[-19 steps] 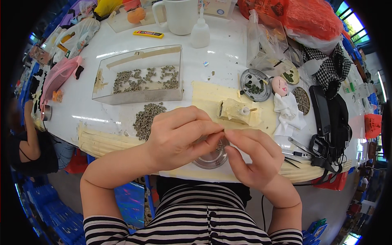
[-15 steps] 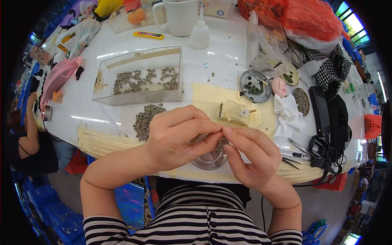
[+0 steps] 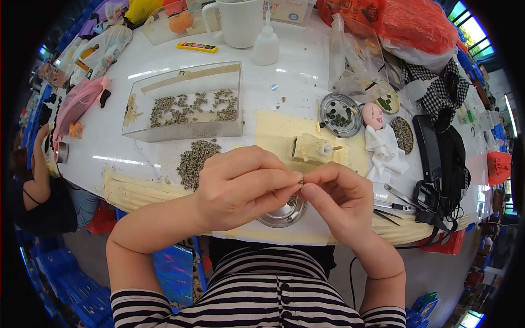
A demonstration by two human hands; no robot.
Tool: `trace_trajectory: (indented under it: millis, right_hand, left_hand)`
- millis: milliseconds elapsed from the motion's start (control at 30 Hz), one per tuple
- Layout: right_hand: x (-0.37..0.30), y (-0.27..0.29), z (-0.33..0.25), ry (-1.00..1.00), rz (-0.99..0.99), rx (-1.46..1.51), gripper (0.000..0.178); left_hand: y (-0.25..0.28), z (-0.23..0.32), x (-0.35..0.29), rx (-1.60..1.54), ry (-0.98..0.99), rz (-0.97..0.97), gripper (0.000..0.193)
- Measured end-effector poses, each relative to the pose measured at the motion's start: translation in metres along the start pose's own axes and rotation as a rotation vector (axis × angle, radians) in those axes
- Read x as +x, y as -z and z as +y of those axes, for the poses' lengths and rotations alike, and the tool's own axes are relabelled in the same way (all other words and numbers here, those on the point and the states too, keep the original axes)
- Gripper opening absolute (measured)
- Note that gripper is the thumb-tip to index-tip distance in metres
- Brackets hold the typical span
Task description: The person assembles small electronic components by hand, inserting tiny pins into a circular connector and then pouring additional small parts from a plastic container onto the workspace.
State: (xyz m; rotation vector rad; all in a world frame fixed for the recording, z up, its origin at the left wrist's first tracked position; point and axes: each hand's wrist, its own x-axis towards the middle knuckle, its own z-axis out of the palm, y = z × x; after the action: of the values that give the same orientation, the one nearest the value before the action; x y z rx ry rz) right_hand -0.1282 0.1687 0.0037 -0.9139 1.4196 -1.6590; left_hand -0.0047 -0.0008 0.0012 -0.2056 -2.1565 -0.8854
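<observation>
My left hand [image 3: 238,188] pinches thumb against fingers, its tips meeting those of my right hand [image 3: 344,205]. Between both sets of fingertips a tiny greyish metal-looking piece [image 3: 301,181] just shows; its exact kind is too small to tell. Beneath the hands stands a round clear dish [image 3: 281,220] with a few small pieces in it, partly hidden. Left of it, a heap of small grey metal pieces [image 3: 192,164] lies on the table. Beyond the hands sits a tape-wrapped block [image 3: 311,150] with a white tip and a thin stick on top.
A clear open box [image 3: 186,130] holds more small pieces. Rightward are a round dish of dark green bits [image 3: 342,115], crumpled tissue [image 3: 383,150], tweezers [image 3: 402,195] and a black strapped device [image 3: 429,164]. Farther back stand a squeeze bottle [image 3: 266,48] and a white jug [image 3: 240,24].
My right hand has turned and its fingers have curled more, so the small piece now shows between the fingertips. My left hand has barely shifted.
</observation>
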Motion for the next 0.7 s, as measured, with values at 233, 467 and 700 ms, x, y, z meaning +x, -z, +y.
trace_trajectory:
  millis: [233, 467, 700]
  right_hand:
    - [0.0035, 0.0002, -0.0008, 0.349, 0.053, -0.37, 0.018]
    - [0.0051, -0.0033, -0.0033, 0.492, 0.099, -0.543, 0.027]
    - [0.0053, -0.0072, -0.0052, 0.6, 0.131, -0.647, 0.03]
  left_hand:
    - [0.0028, 0.0031, -0.0003, 0.029, 0.09, -0.036, 0.024]
    - [0.002, 0.0035, 0.001, 0.001, 0.12, -0.021, 0.021]
    - [0.003, 0.0048, 0.0021, 0.012, 0.106, -0.01, 0.02]
